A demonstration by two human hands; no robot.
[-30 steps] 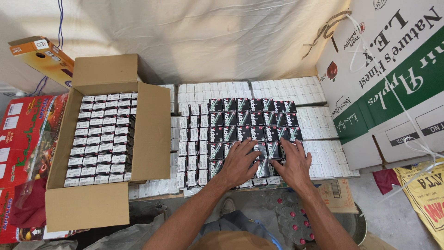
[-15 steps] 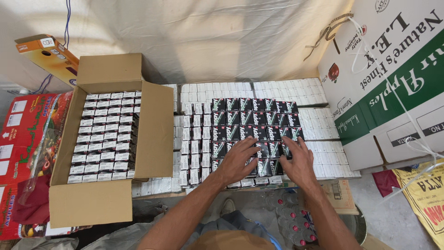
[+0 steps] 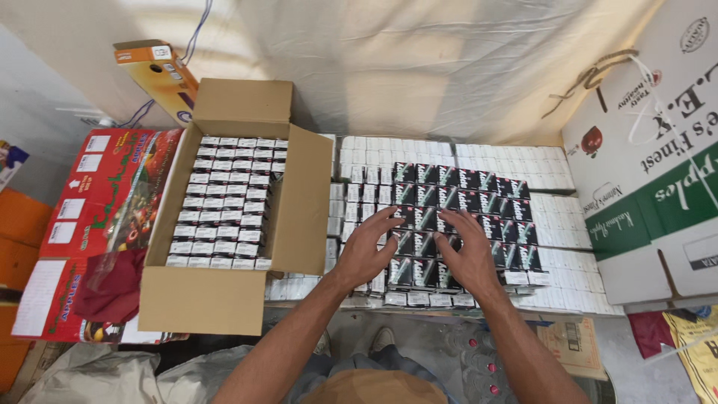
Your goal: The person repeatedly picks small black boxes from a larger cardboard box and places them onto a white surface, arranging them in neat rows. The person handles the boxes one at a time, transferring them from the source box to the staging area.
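Note:
Several small black boxes (image 3: 479, 191) lie in tight rows on top of a layer of small white boxes (image 3: 516, 161) on a work surface. My left hand (image 3: 370, 251) rests flat with fingers spread on the left edge of the black rows. My right hand (image 3: 471, 254) presses flat on the black boxes just to the right of it. Both hands touch the boxes from above and neither holds one lifted. An open brown carton (image 3: 224, 299) at the left is filled with rows of small white boxes (image 3: 224, 202).
A large white and green fruit carton (image 3: 658, 172) stands at the right. Red fruit cartons (image 3: 97, 202) lie at the left, with an orange box (image 3: 157, 71) leaning behind. A pale cloth (image 3: 419, 67) hangs at the back. Sacks lie on the floor below.
Both hands have slid a little up and left over the black boxes. The view has shifted slightly.

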